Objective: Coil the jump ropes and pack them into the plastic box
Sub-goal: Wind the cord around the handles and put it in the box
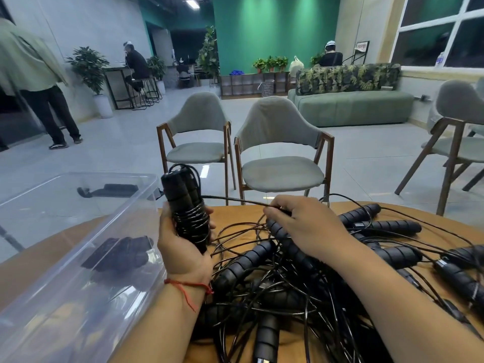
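Grips in the left hand (183,247) a jump rope bundle (187,205): two black foam handles side by side, upright, cord wound round their lower halves, fingers curled tight about the windings. Pinches between thumb and fingertips of the right hand (306,226) the loose cord (235,200), drawn taut from the bundle across a bare strip of the bench (235,214). Right hand low over the rope pile (275,284), a tangle of black handles and cords filling the bench from the middle out to the right side and down to the near edge.

Just left of the left forearm: the clear plastic box (131,284), open on top, its right wall close beside the wrist. Inside, two coiled ropes, one (120,254) near the right wall, another (110,191) towards the far wall, with free room between them.

Beyond the curved far edge of the bench, close behind the hands: two grey chairs (281,174) (195,151), then open tiled floor (104,142).
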Demonstrator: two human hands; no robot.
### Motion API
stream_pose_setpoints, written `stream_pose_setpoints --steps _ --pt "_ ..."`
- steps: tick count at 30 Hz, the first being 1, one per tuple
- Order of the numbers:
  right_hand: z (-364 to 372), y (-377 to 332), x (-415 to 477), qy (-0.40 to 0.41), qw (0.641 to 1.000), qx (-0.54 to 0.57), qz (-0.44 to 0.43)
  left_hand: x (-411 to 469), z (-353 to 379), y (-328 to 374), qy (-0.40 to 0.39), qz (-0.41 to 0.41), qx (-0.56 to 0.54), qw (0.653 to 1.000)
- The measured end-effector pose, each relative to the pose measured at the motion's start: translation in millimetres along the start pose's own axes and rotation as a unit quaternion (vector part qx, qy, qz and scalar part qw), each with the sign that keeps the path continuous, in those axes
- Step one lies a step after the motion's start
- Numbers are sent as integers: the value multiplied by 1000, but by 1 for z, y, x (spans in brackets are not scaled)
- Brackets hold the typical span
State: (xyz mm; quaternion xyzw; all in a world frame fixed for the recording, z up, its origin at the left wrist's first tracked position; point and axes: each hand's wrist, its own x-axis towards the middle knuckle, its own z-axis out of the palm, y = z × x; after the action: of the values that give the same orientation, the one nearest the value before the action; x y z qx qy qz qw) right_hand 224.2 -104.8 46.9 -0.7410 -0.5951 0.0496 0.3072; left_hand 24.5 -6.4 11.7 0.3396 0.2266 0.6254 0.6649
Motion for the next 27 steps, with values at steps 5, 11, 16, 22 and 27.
stream_pose_setpoints --steps 5,11,16,22,27 --pt "-17 13 4 26 1000 -3 18 6 -4 -1 54 2 36 998" --pt "-26 -9 -5 28 998 2 -61 7 -2 -3 93 4 194 977" --pt "-33 -27 -13 42 992 -22 -117 7 0 -9 73 62 322 942" --pt "-38 -43 -20 13 973 -97 -208 4 0 -17 11 109 440 892" --pt "-38 -49 -25 -11 947 -150 -283 -4 1 -16 -19 154 518 841"
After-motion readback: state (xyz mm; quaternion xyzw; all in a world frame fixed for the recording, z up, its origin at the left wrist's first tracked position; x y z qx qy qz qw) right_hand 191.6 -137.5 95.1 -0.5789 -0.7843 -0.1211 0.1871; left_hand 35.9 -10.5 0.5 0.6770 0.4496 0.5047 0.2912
